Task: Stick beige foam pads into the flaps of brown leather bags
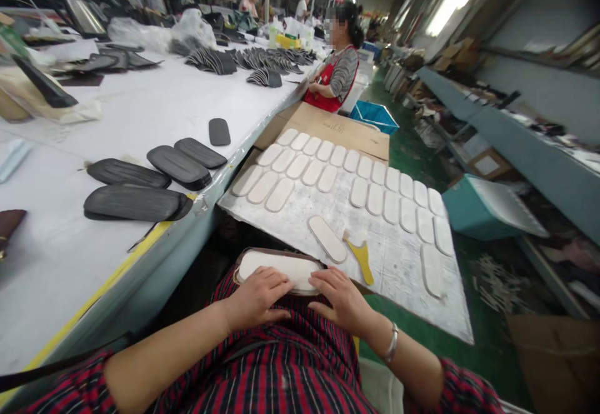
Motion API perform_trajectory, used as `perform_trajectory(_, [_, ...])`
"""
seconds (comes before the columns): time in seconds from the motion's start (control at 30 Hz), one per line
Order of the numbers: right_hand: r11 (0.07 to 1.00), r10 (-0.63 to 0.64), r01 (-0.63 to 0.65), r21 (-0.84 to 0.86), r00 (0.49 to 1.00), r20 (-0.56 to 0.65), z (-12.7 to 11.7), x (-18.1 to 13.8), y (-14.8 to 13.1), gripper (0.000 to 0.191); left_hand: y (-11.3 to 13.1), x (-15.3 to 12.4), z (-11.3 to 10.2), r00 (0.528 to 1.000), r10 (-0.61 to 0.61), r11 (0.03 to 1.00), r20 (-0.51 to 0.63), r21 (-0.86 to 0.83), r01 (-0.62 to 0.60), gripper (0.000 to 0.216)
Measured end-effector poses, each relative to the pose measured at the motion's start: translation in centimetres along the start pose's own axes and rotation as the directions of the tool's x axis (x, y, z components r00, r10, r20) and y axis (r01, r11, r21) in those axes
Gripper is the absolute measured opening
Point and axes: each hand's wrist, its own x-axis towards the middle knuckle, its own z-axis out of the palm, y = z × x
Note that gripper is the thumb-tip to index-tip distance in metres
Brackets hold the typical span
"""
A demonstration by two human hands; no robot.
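Observation:
On my lap lies a long oval pad point(276, 267) with a white face and a brown rim. My left hand point(260, 293) rests its fingers on the pad's near side, the thumb apart below the edge. Over the right end, my right hand point(342, 295) has its fingers spread and touching the white face, its thumb pointing left. The underside of the pad is hidden. Just beyond my right hand, on a pale board, are a single loose white oval piece point(327, 239) and a yellow tool point(360, 259) with a forked end.
The board point(398, 264) carries rows of white oval pieces point(297, 165). At left, a white table point(187, 98) bears stacks of black oval pieces point(134, 202). A person in a red apron point(335, 76) stands beyond the board, near a blue crate point(375, 116). A teal bin point(478, 207) is at right.

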Motion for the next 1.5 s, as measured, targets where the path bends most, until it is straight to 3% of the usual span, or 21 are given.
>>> perform_trajectory(0.13, [0.982, -0.043, 0.036, -0.185, 0.999, -0.033, 2.7, -1.7, -1.4, 0.023, 0.8, 0.4, 1.2, 0.999, -0.053, 0.994, 0.006, 0.1, 0.052, 0.044])
perform_trajectory(0.27, [0.962, -0.067, 0.061, -0.266, 0.998, -0.016, 3.2, -1.1, -1.9, 0.019, 1.0, 0.2, 1.3, 0.997, -0.072, 0.987, 0.016, 0.145, 0.069, 0.041])
perform_trajectory(0.43, [0.974, 0.043, -0.059, -0.218, 0.996, -0.079, 2.4, -0.2, -2.2, 0.021, 1.2, 0.4, 1.5, 0.996, -0.084, 0.98, -0.024, 0.182, 0.087, 0.026])
perform_trajectory(0.57, [0.974, 0.123, -0.144, -0.177, 0.985, -0.124, 2.5, 0.0, -2.3, 0.018, 1.4, 0.4, 1.7, 0.995, -0.09, 0.976, -0.049, 0.194, 0.098, 0.025])
perform_trajectory(0.8, [0.979, 0.008, -0.018, -0.202, 0.999, -0.05, 2.3, -0.3, -2.0, 0.02, 1.3, 0.5, 1.5, 0.993, -0.113, 0.982, -0.029, 0.147, 0.116, 0.025])
perform_trajectory(0.93, [0.974, 0.139, -0.155, -0.167, 0.985, -0.103, 2.5, 0.5, -2.1, 0.012, 1.8, 0.8, 1.6, 0.985, -0.159, 0.972, -0.062, 0.162, 0.167, 0.02])
perform_trajectory(1.07, [0.941, 0.267, -0.287, -0.181, 0.955, -0.129, 2.5, 1.6, -2.6, 0.003, 2.5, 1.8, 2.0, 0.955, -0.278, 0.956, -0.107, 0.065, 0.286, 0.018])
perform_trajectory(1.2, [0.903, 0.328, -0.365, -0.228, 0.927, -0.184, 1.8, 2.3, -2.3, 0.028, 1.5, 2.7, 1.2, 0.912, -0.406, 0.899, -0.057, -0.202, 0.388, 0.011])
perform_trajectory(1.3, [0.936, 0.27, -0.29, -0.201, 0.955, -0.12, 1.3, 2.5, -1.6, 0.037, -0.5, 1.5, -1.2, 0.904, -0.421, 0.85, -0.07, -0.378, 0.367, 0.037])
perform_trajectory(1.4, [0.984, 0.138, -0.138, -0.116, 0.99, -0.001, 1.2, 2.9, -1.6, 0.031, -2.2, -1.6, -3.7, 0.858, -0.46, 0.819, -0.229, -0.482, 0.311, 0.046])
perform_trajectory(1.43, [0.993, 0.077, -0.074, -0.09, 0.997, 0.029, 1.4, 3.0, -1.9, 0.035, -2.4, -2.7, -4.1, 0.858, -0.442, 0.843, -0.261, -0.447, 0.299, 0.04])
perform_trajectory(1.5, [0.997, -0.033, 0.037, -0.061, 0.998, 0.059, 2.0, 3.4, -2.8, 0.041, -2.5, -4.5, -4.1, 0.902, -0.354, 0.919, -0.246, -0.269, 0.288, 0.029])
